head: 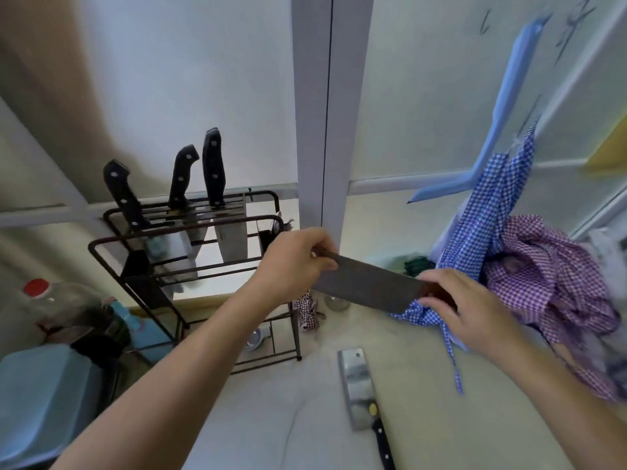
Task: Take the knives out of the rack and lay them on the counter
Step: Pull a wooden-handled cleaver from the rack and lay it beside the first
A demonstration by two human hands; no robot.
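Observation:
A black wire knife rack [101,247] stands on the counter at left. Three black-handled knives stay in it: one leaning at left [122,193], one in the middle [181,176], one at right [213,166]. My left hand [291,262] grips the handle of a dark cleaver [368,284], held level above the counter to the right of the rack. My right hand [464,308] pinches the far end of its blade. Another cleaver [358,385], shiny with a black handle, lies flat on the pale counter [264,418] in front.
Blue and purple checked cloths [536,273] are heaped at right, close to the dark cleaver's tip. A red-capped bottle [57,303] and a blue-grey bin [40,398] sit left of the rack. A white post [329,106] rises behind.

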